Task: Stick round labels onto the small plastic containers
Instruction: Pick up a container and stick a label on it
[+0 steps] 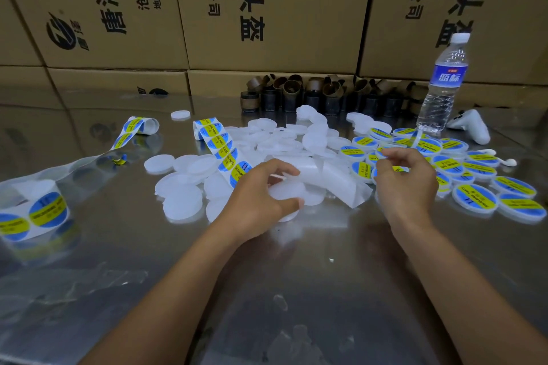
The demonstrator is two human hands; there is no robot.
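Head view: steel table point(296, 281), cartons point(296, 47) behind; left hand point(255, 198) grips container point(287, 191), right hand point(406, 184) unclear.

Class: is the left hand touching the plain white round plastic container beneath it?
Touching: head view shows the left hand gripping the plain white round plastic container.

Water bottle point(444, 83) upright far right, beside white controller point(471, 125); cardboard boxes point(267, 9) behind.

The left hand point(261, 195) holds a plain white container point(289, 190) on the shiny table point(296, 290). The right hand point(406, 175), fingers bent, is just above the labelled containers point(474, 197).
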